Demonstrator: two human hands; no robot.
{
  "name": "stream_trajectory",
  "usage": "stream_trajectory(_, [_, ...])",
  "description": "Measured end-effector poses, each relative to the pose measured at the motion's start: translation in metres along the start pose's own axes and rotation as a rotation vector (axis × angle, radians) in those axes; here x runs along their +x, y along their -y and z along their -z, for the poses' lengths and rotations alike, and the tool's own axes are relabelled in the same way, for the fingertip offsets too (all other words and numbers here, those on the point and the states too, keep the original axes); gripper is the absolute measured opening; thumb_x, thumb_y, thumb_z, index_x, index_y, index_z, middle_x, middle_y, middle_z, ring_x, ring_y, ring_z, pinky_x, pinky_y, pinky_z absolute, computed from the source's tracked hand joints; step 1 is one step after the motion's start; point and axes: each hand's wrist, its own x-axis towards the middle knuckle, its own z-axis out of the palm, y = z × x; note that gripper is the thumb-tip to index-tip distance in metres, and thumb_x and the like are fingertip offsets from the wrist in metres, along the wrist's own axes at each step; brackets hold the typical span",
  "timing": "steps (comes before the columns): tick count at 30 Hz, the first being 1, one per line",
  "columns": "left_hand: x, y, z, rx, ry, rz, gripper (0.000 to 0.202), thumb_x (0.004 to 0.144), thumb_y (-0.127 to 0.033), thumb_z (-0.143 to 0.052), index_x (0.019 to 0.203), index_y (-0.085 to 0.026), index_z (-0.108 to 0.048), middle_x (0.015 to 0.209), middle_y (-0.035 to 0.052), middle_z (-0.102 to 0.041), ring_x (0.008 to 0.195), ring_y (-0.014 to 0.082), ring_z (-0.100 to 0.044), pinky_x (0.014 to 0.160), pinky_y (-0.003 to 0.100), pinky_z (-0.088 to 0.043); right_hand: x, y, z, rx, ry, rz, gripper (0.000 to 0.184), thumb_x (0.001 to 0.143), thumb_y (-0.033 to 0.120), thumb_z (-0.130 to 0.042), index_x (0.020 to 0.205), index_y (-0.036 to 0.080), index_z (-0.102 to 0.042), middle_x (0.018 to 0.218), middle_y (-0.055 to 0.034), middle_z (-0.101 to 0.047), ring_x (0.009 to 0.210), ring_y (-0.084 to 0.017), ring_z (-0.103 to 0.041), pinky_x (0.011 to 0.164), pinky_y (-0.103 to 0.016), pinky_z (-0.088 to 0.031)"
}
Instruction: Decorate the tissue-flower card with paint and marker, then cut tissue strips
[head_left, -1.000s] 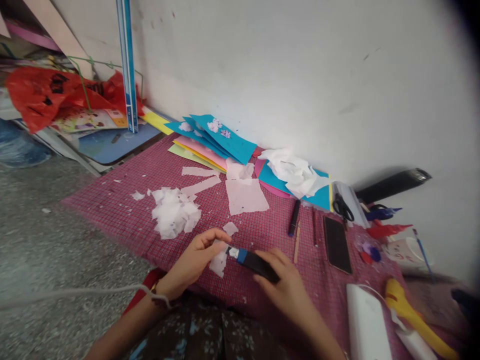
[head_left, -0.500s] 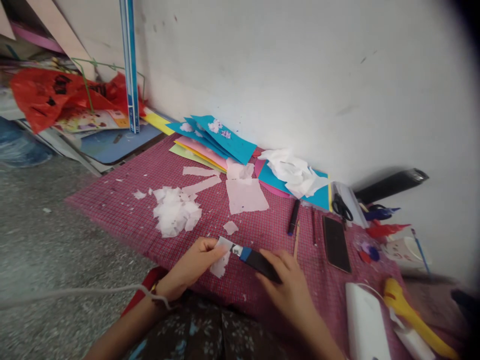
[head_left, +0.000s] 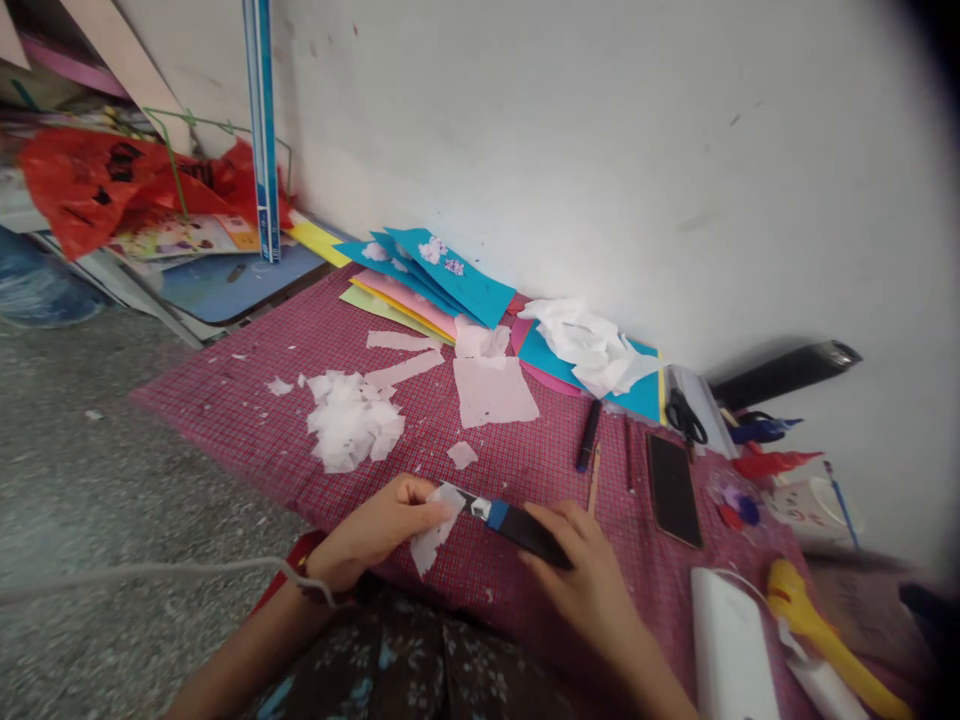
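My left hand (head_left: 390, 525) pinches a small torn piece of white paper (head_left: 436, 530) near the table's front edge. In my right hand (head_left: 574, 555) is a utility knife (head_left: 521, 525) with a black handle and a blue collar. Its metal end points left, and the thin dark blade reaches the upper edge of the paper by my left fingertips. Part of the handle is hidden under my right fingers. Just beyond lies a small paper scrap (head_left: 463, 455). A pile of torn white paper (head_left: 352, 425) sits further left, and a larger paper sheet (head_left: 495, 390) lies behind.
Folded blue paper (head_left: 472, 280) and crumpled white paper (head_left: 585, 340) lie along the wall. On the right are a black marker (head_left: 589, 435), a phone (head_left: 673, 490), scissors (head_left: 684, 415), a white power strip (head_left: 735, 645) and a yellow-handled tool (head_left: 817, 625). A cable (head_left: 187, 567) crosses my left wrist.
The knife has shifted slightly right, and more of its blade shows between its metal end and the paper. The paper piece has turned in my left fingers, its lower end swinging left.
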Motion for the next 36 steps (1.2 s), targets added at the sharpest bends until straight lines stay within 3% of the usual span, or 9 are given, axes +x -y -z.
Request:
stream_trajectory(6, [0.0,-0.001,-0.005,0.093,-0.051,-0.017,0.032,0.07,-0.041,-0.074,0.051,-0.017,-0.061,0.046,-0.0019,-0.056,0.041,0.0088,-0.045,0.045,0.021,-0.035,-0.001,0.004,-0.004,0.036,0.021,-0.008,0.044,0.083,0.018,-0.068,0.126,0.029,-0.065,0.11,-0.0079,-0.067,0.102,-0.025,-0.065,0.089,-0.042,-0.056])
stream_trajectory(11, [-0.001,0.001,-0.009,0.145,-0.017,-0.042,0.035,0.072,-0.041,-0.074,0.05,-0.017,-0.062,0.043,-0.003,-0.053,0.04,0.0073,-0.04,0.044,0.021,-0.03,0.002,0.005,-0.007,0.071,0.042,-0.024,0.045,0.083,0.017,-0.067,0.126,0.028,-0.065,0.11,-0.008,-0.067,0.101,-0.025,-0.066,0.089,-0.042,-0.056])
stream_trajectory(14, [-0.001,0.001,-0.003,0.095,0.012,-0.016,0.034,0.072,-0.041,-0.076,0.052,-0.016,-0.065,0.047,-0.0005,-0.059,0.042,0.0087,-0.047,0.046,0.021,-0.036,0.004,0.0,-0.007,0.068,0.038,-0.033,0.042,0.085,0.019,-0.066,0.126,0.028,-0.064,0.112,-0.0084,-0.068,0.103,-0.025,-0.066,0.091,-0.043,-0.056])
stream_trajectory(17, [0.002,-0.001,0.008,-0.104,-0.097,-0.04,0.034,0.066,-0.041,-0.083,0.056,-0.014,-0.066,0.051,0.0014,-0.062,0.044,0.0096,-0.051,0.046,0.021,-0.04,0.005,-0.006,-0.006,0.061,0.014,-0.072,0.04,0.087,0.022,-0.064,0.127,0.027,-0.063,0.115,-0.0092,-0.068,0.106,-0.027,-0.066,0.093,-0.046,-0.056])
stream_trajectory(20, [0.006,-0.01,0.017,-0.286,-0.293,-0.167,0.036,0.07,-0.048,-0.08,0.069,-0.015,-0.064,0.055,-0.0038,-0.057,0.044,0.0046,-0.041,0.042,0.016,-0.032,0.006,-0.009,-0.008,0.071,0.003,-0.095,0.038,0.088,0.023,-0.064,0.126,0.026,-0.063,0.115,-0.0095,-0.068,0.106,-0.027,-0.066,0.093,-0.046,-0.056])
stream_trajectory(22, [0.008,-0.017,0.02,-0.371,-0.346,-0.226,0.034,0.071,-0.044,-0.08,0.084,-0.016,-0.064,0.064,-0.0055,-0.058,0.044,0.002,-0.035,0.04,0.014,-0.027,0.006,-0.009,-0.009,0.079,0.008,-0.089,0.038,0.088,0.023,-0.064,0.126,0.026,-0.063,0.114,-0.0096,-0.068,0.106,-0.027,-0.066,0.092,-0.046,-0.056])
stream_trajectory(25, [0.008,-0.022,0.019,-0.43,-0.305,-0.228,0.04,0.065,-0.029,-0.085,0.096,-0.015,-0.064,0.071,-0.0042,-0.061,0.044,0.0007,-0.035,0.039,0.013,-0.026,0.007,-0.007,-0.012,0.096,0.016,-0.082,0.038,0.087,0.023,-0.063,0.125,0.026,-0.064,0.113,-0.0095,-0.068,0.104,-0.027,-0.067,0.092,-0.046,-0.056])
stream_trajectory(30, [0.008,-0.013,0.01,-0.268,-0.269,-0.233,0.031,0.07,-0.029,-0.081,0.091,-0.015,-0.064,0.062,-0.0043,-0.06,0.042,0.0025,-0.038,0.039,0.015,-0.028,0.008,-0.005,-0.011,0.116,0.002,-0.094,0.038,0.087,0.023,-0.064,0.125,0.025,-0.064,0.114,-0.0092,-0.068,0.104,-0.026,-0.067,0.092,-0.044,-0.056])
stream_trajectory(36, [0.014,-0.003,0.011,-0.408,-0.197,-0.131,0.047,0.076,-0.057,-0.072,0.095,-0.014,-0.065,0.06,-0.005,-0.054,0.04,0.0036,-0.032,0.036,0.017,-0.024,0.008,-0.007,-0.013,0.132,0.008,-0.098,0.039,0.086,0.023,-0.065,0.125,0.027,-0.065,0.113,-0.0081,-0.068,0.103,-0.025,-0.067,0.091,-0.042,-0.056])
